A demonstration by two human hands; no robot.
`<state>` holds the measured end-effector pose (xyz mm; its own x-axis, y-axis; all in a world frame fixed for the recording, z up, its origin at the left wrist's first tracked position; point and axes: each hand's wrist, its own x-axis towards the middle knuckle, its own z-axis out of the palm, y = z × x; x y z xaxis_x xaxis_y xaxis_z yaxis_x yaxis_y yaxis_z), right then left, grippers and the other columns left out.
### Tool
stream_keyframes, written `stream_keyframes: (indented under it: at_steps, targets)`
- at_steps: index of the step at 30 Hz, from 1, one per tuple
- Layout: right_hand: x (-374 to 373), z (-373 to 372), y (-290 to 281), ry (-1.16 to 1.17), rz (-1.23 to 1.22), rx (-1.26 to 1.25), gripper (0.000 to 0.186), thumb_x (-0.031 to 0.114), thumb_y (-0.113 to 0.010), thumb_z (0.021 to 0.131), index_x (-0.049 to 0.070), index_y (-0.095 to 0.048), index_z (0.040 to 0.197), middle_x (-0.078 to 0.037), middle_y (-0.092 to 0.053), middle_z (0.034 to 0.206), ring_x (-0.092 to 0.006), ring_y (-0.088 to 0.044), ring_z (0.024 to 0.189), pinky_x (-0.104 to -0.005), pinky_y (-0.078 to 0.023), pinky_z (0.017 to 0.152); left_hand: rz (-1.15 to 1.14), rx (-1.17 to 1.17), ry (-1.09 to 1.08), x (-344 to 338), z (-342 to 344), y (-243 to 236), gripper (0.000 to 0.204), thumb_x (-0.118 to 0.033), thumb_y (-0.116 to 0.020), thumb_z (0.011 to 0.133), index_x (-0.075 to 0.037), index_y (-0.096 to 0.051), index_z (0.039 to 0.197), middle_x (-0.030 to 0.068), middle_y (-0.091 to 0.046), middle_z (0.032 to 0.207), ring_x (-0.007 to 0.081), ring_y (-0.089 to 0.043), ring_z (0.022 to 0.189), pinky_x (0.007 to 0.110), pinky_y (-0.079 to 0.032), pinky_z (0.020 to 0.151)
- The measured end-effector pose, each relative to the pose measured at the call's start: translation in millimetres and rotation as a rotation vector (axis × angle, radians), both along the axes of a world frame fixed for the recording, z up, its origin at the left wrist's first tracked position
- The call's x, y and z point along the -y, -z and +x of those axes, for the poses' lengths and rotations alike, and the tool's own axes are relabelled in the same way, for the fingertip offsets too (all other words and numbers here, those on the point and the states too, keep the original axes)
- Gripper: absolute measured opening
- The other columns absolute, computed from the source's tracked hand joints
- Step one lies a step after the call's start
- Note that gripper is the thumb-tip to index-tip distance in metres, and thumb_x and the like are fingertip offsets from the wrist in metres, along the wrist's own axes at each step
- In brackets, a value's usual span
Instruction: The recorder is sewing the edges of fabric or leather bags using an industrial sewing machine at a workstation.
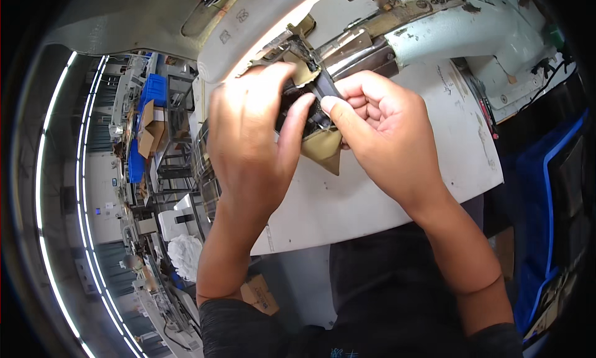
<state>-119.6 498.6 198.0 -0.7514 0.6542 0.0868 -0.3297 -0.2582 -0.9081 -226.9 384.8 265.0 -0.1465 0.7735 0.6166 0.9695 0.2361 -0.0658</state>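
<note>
In front of me is a small sewn piece of olive-tan fabric (321, 152) with a dark strip (324, 90) running across it. My right hand (385, 134) pinches the edge of the dark strip between thumb and bent fingers. On the other side of the piece is my left hand (254, 131), slightly smeared by motion. Its thumb and fingers stand apart, with the thumb tip close to the dark part of the piece. My left fingers partly hide the fabric's far side. The piece lies just below the head of a sewing machine (261, 29).
The machine's pale green arm (459, 35) stretches to the far right. Under my hands is a white worktable (298, 215) with a curved front edge. Checked fabric (208, 165) hangs at its left. Cardboard boxes (151, 131), blue bins (155, 90) and racks stand further left.
</note>
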Motion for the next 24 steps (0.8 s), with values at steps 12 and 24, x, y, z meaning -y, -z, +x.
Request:
stream_keyframes:
  at_steps: [12,24]
  targets:
    - [-10.8,-17.6,-0.9,0.502,1.217,0.228,0.009,0.014,-0.069,0.084,0.005,-0.070,0.082,-0.011,-0.068,0.070,-0.0302,-0.071,0.062,-0.0430,-0.055,0.056,-0.334,-0.172,0.007,13.1,11.0,-27.8,0.040,0.002,-0.069,0.085,-0.007,-0.076,0.123,0.0070,-0.062,0.107,0.0257,-0.068,0.091,0.037,-0.056,0.076]
    - [-10.1,18.6,-26.4,-0.072,0.453,0.383,0.029,0.019,-0.062,0.091,-0.008,-0.063,0.080,-0.030,-0.066,0.079,-0.0493,-0.068,0.080,-0.0528,-0.055,0.074,-0.144,0.183,0.070,11.1,-9.4,-2.0,0.027,0.000,-0.080,0.090,-0.002,-0.078,0.117,0.0122,-0.071,0.106,0.0218,-0.068,0.099,0.032,-0.053,0.085]
